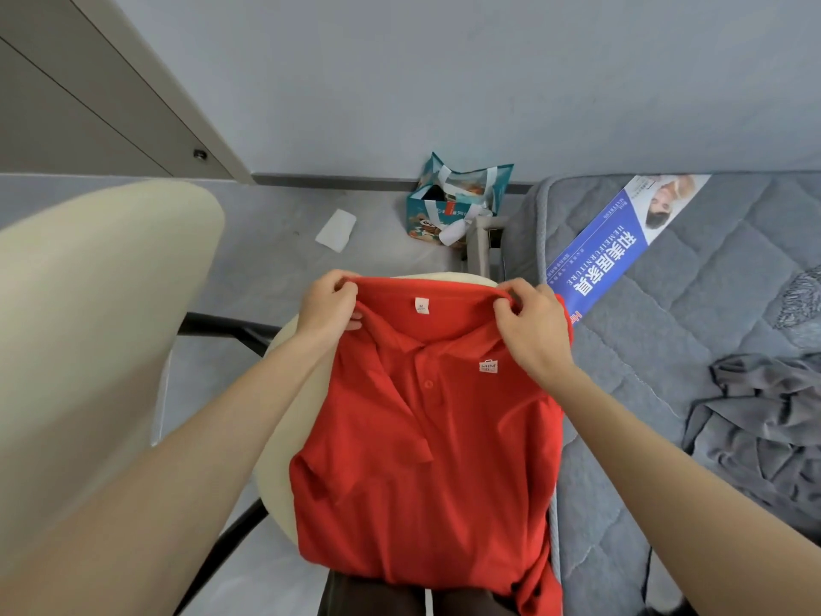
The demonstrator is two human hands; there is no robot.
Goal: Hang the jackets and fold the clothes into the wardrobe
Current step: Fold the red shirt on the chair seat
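A red polo shirt (426, 460) hangs in front of me, collar up, front facing me, with a small white label on the chest. My left hand (328, 304) pinches its left shoulder at the top edge. My right hand (528, 322) grips the right shoulder the same way. The shirt drapes down over a cream round seat (284, 446) below it. A crumpled grey garment (764, 429) lies on the mattress at the right.
A grey quilted mattress (693, 304) with a blue banner (622, 242) fills the right side. A cream chair back (89, 331) stands at the left. A teal gift bag (453, 202) and a white paper (336, 230) lie on the floor by the wall. A beige door (89, 82) shows at the upper left.
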